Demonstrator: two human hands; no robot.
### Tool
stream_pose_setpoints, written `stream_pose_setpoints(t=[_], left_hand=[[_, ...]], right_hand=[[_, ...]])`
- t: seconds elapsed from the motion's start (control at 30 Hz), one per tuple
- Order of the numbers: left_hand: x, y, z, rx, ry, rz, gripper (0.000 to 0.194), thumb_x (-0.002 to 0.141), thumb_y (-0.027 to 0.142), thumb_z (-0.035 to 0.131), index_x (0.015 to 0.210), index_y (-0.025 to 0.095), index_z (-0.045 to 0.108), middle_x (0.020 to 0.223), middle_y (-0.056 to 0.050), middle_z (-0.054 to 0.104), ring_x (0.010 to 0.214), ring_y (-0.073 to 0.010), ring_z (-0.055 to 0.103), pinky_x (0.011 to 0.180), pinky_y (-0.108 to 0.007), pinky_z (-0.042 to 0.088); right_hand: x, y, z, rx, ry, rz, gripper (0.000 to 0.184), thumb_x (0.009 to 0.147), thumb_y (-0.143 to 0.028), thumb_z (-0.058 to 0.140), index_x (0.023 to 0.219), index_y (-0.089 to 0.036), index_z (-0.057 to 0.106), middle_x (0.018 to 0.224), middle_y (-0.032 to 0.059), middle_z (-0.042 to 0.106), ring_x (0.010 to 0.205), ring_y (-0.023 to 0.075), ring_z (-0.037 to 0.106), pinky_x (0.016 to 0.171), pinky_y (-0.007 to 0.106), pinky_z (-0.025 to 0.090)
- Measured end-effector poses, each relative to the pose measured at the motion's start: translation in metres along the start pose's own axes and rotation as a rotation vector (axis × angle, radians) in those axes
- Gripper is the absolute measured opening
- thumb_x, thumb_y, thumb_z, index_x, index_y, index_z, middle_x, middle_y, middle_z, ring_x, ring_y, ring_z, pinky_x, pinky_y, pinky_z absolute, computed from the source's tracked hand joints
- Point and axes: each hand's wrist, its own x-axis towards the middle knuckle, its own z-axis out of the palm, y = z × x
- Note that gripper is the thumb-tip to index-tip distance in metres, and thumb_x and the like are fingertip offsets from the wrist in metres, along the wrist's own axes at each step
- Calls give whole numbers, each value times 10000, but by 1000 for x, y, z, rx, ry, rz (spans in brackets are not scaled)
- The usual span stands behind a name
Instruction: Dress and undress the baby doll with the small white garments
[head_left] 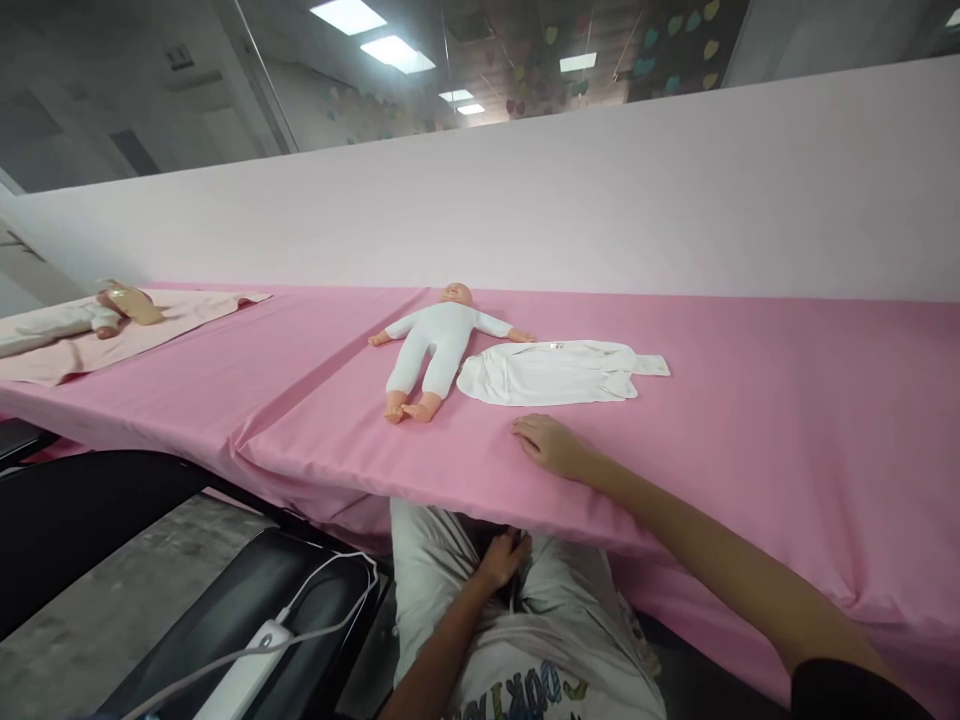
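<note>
A baby doll in a white suit lies on its back on the pink cloth, arms spread and feet towards me. To its right a white baby garment is spread flat, a narrow tab sticking out at its right end. My right hand rests palm down on the cloth just in front of the garment, apart from it, with loosely bent fingers and nothing visible in them. Below the table edge, my left hand lies in my lap with curled fingers. What it holds, if anything, is hidden.
The pink-covered table runs along a white wall with glass above. Another doll lies on a pale blanket at the far left. A black chair on my left bears a white power strip with cables.
</note>
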Motion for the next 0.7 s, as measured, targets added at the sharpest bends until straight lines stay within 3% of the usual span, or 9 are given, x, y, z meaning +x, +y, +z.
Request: stream_pose_setpoints(t=[0.1, 0.17, 0.23, 0.3, 0.33, 0.43, 0.5, 0.6, 0.7], left_hand=[[-14, 28, -24, 49, 82, 38, 422, 850, 466, 419, 698, 135, 632, 661, -22, 618, 685, -151, 572, 703, -244, 421], [-38, 62, -50, 99, 87, 53, 426, 821, 464, 488, 603, 120, 611, 551, 3, 544, 580, -116, 501, 614, -225, 378], [-75, 106, -81, 80, -97, 156, 441, 845, 445, 480, 589, 124, 638, 536, 4, 545, 556, -100, 487, 589, -217, 365], [-116, 151, -114, 14, -308, 354, 399, 898, 392, 417, 737, 164, 703, 648, -17, 610, 625, -109, 549, 624, -217, 406], [-132, 172, -128, -23, -351, 470, 346, 906, 352, 418, 821, 191, 713, 666, -27, 620, 647, -117, 569, 656, -230, 435], [-149, 222, -161, -415, -279, 986, 303, 933, 261, 357, 982, 261, 656, 614, -14, 611, 577, -122, 586, 637, -268, 506], [-125, 245, -174, -548, 62, 1119, 238, 906, 176, 414, 937, 271, 630, 716, 3, 622, 567, -95, 585, 606, -252, 515], [-48, 268, -184, -391, 591, 1056, 153, 850, 154, 510, 948, 220, 606, 865, -16, 631, 819, -126, 621, 788, -294, 523], [39, 269, -189, -116, 805, 890, 210, 819, 149, 504, 1009, 183, 586, 1026, -49, 623, 982, -152, 579, 914, -325, 478]], right_hand=[[1, 1, 1, -4, -8, 2, 243, 897, -164, 436, 1027, -135, 639, 1084, 88, 650, 1012, 195, 580, 933, 377, 456], [1, 1, 2, -7, -3, -5, 233, 894, -162, 442, 1006, -137, 645, 1080, 88, 651, 1012, 195, 580, 933, 373, 454], [1, 2, 3, -11, 0, -11, 234, 897, -161, 434, 986, -136, 649, 1075, 88, 652, 1003, 195, 581, 926, 370, 455], [1, 3, 3, -11, -5, -19, 238, 901, -161, 424, 982, -137, 647, 1059, 85, 656, 985, 192, 584, 910, 365, 460], [1, 3, 3, -9, -9, -23, 240, 902, -159, 420, 984, -139, 645, 1054, 83, 656, 981, 190, 584, 906, 363, 461], [1, 3, 3, -6, -12, -24, 243, 903, -156, 414, 989, -146, 641, 1061, 79, 652, 997, 189, 576, 914, 364, 455], [2, 3, 2, -7, -20, -12, 245, 902, -162, 415, 997, -149, 641, 1077, 80, 646, 1012, 192, 573, 928, 374, 449], [3, 3, 2, -2, -39, -1, 244, 894, -161, 423, 1003, -144, 641, 1077, 83, 647, 1008, 199, 579, 926, 380, 453], [3, 2, 2, 3, -32, 1, 238, 880, -148, 437, 1003, -138, 640, 1055, 87, 656, 1002, 206, 585, 913, 379, 464]])
